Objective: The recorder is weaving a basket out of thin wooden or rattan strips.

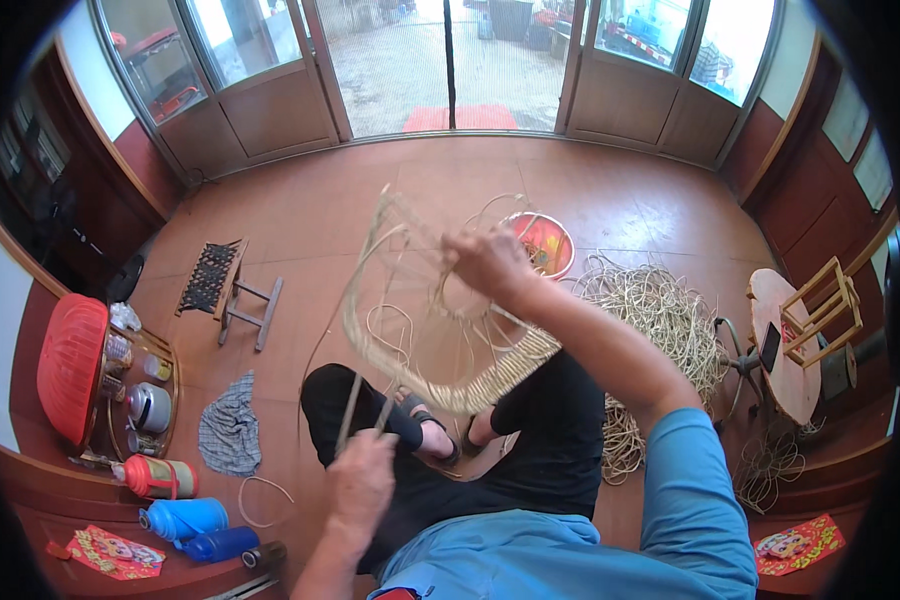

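A curved wooden frame [362, 340] stands above my lap, its near bend wrapped closely with pale cord [510, 370]. My left hand [363, 482] is closed low at the frame's near side, around slim rods that run up to it. Over the frame's far part my right hand [488, 262] is raised, fingers pinched together on a strand of the pale cord. Motion blurs that strand and the fingertips. Loose loops of cord hang inside and beyond the frame.
A big tangled cord heap [660, 330] lies to the right, beside a red round basin [545, 245]. A woven-top stool [210, 278] stands left. Nearer are a grey cloth [230, 425], a red flask [160, 478] and blue bottles [185, 520]. A round table [785, 375] bears a small wooden stool.
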A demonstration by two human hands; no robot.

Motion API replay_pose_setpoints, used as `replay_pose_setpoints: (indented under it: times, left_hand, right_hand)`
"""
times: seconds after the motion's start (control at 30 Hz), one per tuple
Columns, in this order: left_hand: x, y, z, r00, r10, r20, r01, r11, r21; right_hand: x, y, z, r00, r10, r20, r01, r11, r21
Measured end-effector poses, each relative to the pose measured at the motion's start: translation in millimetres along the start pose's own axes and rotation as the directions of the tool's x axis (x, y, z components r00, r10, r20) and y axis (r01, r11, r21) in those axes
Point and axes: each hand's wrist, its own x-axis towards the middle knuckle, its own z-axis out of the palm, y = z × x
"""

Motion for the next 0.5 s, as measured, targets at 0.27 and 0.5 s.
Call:
replay_pose_setpoints:
  times: [0.27, 0.5]
  left_hand:
    - [-143, -232, -85, 0.386, -0.921, -0.055, 0.549, 0.277, -0.789]
    - [-265, -387, -111, 0.172, -0.897, 0.406, -0.257, -0.439, -0.861]
  right_hand:
    - [19, 75, -57, 0.854, 0.519, 0.039, -0.52, 0.851, 0.067]
    - [17, 83, -56, 0.773, 0.635, -0.006, -0.627, 0.765, 0.143]
